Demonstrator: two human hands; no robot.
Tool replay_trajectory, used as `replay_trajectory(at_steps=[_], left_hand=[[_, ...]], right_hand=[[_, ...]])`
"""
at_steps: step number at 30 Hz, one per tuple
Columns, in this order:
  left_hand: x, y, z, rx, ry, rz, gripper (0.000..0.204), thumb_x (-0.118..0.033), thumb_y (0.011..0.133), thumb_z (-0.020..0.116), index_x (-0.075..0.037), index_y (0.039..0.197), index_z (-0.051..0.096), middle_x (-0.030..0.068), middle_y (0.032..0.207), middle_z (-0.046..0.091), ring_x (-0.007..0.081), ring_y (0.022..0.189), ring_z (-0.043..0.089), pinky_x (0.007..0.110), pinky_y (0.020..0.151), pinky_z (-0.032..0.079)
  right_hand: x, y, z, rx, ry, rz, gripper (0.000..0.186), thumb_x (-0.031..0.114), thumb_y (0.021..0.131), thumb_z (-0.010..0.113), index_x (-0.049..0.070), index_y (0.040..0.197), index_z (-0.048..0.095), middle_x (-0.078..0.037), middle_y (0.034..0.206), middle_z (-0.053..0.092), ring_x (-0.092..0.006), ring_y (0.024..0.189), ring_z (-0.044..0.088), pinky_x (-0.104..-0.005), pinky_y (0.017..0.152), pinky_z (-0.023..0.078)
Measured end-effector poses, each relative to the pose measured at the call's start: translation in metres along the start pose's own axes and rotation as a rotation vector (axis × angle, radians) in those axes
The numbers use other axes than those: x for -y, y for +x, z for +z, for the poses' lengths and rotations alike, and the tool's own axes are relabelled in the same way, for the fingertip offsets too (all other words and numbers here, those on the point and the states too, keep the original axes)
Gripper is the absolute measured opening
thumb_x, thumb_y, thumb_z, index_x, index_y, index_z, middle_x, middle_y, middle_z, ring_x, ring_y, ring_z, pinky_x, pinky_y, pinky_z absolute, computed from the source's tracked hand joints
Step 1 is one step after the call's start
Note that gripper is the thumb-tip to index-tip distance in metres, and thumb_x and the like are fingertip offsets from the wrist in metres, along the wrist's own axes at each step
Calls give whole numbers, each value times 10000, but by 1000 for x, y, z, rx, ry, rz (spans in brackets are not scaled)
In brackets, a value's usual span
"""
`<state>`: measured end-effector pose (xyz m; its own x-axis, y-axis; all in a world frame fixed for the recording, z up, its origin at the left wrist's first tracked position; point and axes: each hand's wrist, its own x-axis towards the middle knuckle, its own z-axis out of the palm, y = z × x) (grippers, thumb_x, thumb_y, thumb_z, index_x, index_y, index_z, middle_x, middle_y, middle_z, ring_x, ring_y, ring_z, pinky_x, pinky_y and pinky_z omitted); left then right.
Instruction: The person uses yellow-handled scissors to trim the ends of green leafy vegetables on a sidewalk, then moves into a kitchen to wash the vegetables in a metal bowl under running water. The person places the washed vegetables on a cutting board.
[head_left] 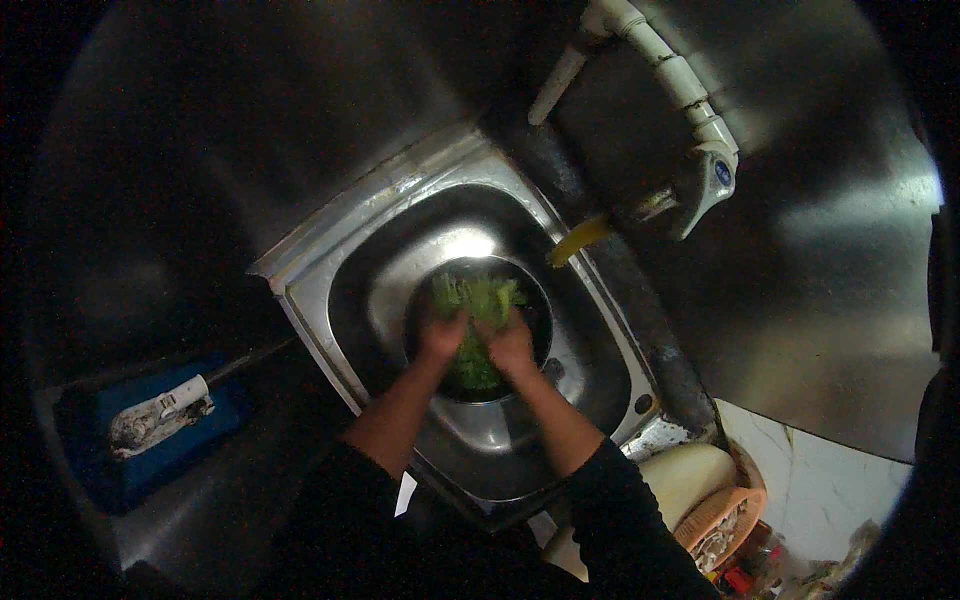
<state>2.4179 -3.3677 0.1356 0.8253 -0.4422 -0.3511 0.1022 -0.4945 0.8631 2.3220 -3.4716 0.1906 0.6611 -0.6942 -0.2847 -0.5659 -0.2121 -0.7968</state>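
Perhaps loose lifting could spill greens [482,295] outside the bowl [549,312] — left hand [441,336] and right hand [508,343] touch them, fingers too blurred to tell their grip.

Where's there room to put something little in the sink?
There's bare metal in the sink between the round bowl and left wall, and between bowl and far wall. Inside the bowl it's crowded: the left hand and right hand are both among leafy greens. Forearms cross the near side, and a yellow tube juts over the right rim.
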Motion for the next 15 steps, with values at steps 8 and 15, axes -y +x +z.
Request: replay_trajectory(at_steps=[8,15], left_hand=[[65,21,25,95,164,-167,501,-330,898,561,-19,1283,484,190,1176,585,314,1059,576,413,926,455],[94,13,21,107,-700,-204,344,-282,854,635,-55,1111,595,100,977,622,265,849,616,478,726,506]], right_hand=[[7,24,15,65,-52,260,513,426,855,605,26,1174,564,-250,1113,606,-398,1040,585,-467,884,466],[2,24,14,172,-354,250,574,519,872,549,30,1171,571,-260,1145,595,-426,1056,574,-477,890,462]])
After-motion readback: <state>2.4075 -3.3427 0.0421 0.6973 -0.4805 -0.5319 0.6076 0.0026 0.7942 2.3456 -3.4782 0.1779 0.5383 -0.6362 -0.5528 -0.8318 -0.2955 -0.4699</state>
